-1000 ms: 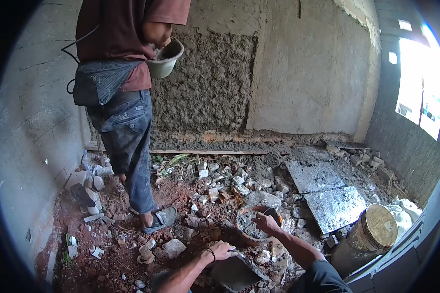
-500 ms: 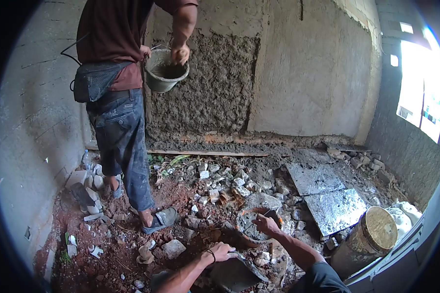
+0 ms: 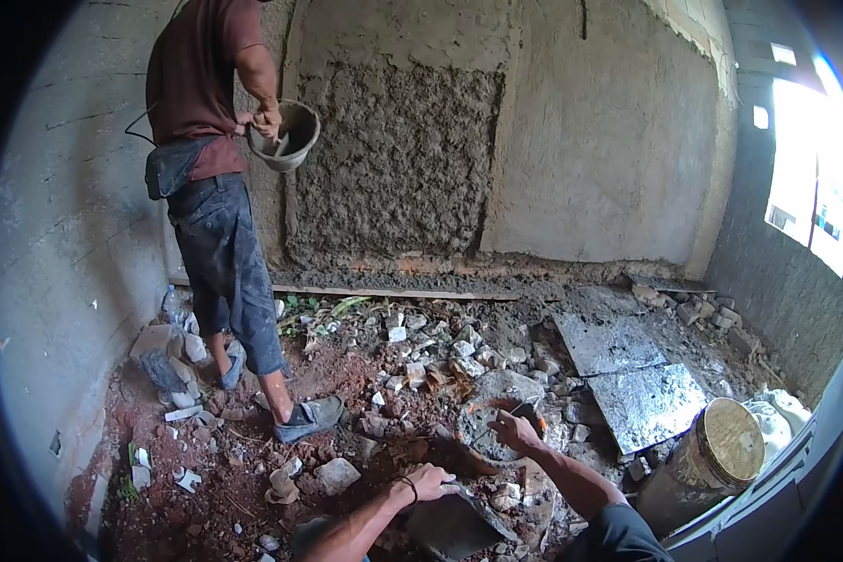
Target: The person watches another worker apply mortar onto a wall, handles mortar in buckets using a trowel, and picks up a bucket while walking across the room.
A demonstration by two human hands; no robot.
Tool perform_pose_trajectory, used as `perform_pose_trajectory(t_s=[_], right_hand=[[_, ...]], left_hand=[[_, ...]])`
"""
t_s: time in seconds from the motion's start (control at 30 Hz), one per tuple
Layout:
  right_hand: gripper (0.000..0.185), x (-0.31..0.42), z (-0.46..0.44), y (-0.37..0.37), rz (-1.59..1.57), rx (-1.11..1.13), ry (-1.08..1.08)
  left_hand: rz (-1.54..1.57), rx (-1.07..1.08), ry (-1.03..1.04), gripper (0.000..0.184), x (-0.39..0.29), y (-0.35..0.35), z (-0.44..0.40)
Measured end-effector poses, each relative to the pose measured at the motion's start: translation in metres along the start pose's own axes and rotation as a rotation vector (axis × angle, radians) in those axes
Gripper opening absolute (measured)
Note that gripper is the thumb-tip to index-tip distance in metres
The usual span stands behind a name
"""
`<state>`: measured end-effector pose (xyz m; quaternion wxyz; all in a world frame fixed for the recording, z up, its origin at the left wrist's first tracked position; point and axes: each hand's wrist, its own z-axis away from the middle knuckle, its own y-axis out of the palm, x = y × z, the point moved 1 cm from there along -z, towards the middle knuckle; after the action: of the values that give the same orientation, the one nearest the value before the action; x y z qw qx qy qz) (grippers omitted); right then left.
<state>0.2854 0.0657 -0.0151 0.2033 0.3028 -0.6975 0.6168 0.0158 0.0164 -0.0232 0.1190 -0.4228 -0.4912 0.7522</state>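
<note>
My left hand (image 3: 429,483), a dark band at its wrist, is closed on the rim of a dark grey bucket (image 3: 454,529) at the bottom centre. This bucket looks tilted, and its inside is partly cut off by the frame. Ahead and to the right, my right hand (image 3: 517,433) is over an orange-rimmed bucket (image 3: 468,448) with grey mortar in it. Its fingers are curled round a thin wire-like handle that crosses the bucket's mouth. Where that handle attaches is not clear.
A co-worker (image 3: 217,187) stands at the left, one hand inside a mortar bucket (image 3: 286,161), beside rough wet plaster (image 3: 393,159). Rubble (image 3: 337,476) covers the ground. Two grey boards (image 3: 644,403) lie at the right, near a dirty upright pail (image 3: 707,459) and white bags (image 3: 777,417).
The co-worker has shifted left with their bucket, further from the rough plaster patch. My hands stay nearly in place at the two buckets. The view has shifted slightly.
</note>
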Motion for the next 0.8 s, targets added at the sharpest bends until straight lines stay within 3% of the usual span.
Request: perform_pose_trajectory(t_s=[0.07,0.1,0.2,0.33,0.4,0.43,0.5,0.63,0.7,0.8], right_hand=[[0.026,-0.004,-0.001,0.002,0.176,-0.073,-0.303],[0.026,-0.006,-0.004,0.003,0.065,-0.023,-0.096],[0.025,0.005,0.001,-0.002,-0.008,0.006,-0.005],[0.025,0.009,0.003,-0.004,0.013,0.009,0.012],[0.028,0.007,0.004,-0.004,0.106,-0.016,-0.206],[0.028,0.006,0.003,-0.003,0.106,-0.016,-0.207],[0.022,0.0,0.0,0.0,0.021,0.03,0.026],[0.021,-0.009,-0.002,0.003,0.037,0.023,0.026],[0.031,-0.012,-0.002,0.003,0.124,0.033,-0.166],[0.033,-0.017,-0.004,0.006,0.108,0.037,-0.136]], left_hand=[[-0.014,-0.012,-0.019,0.052,0.002,0.001,-0.001],[-0.009,-0.015,-0.012,0.053,0.002,0.001,-0.001],[0.004,-0.012,0.003,0.053,0.002,0.001,0.0],[0.024,0.005,0.03,0.053,-0.003,-0.004,0.002],[0.019,0.007,0.029,0.053,-0.006,-0.006,0.003],[0.013,0.008,0.028,0.053,-0.007,-0.007,0.004],[0.011,-0.006,0.019,0.053,0.0,-0.001,0.0],[-0.005,-0.001,-0.021,0.052,-0.005,-0.005,0.003],[0.0,-0.007,-0.006,0.052,-0.003,-0.002,0.002],[0.004,-0.018,0.009,0.052,0.002,0.001,0.0]])
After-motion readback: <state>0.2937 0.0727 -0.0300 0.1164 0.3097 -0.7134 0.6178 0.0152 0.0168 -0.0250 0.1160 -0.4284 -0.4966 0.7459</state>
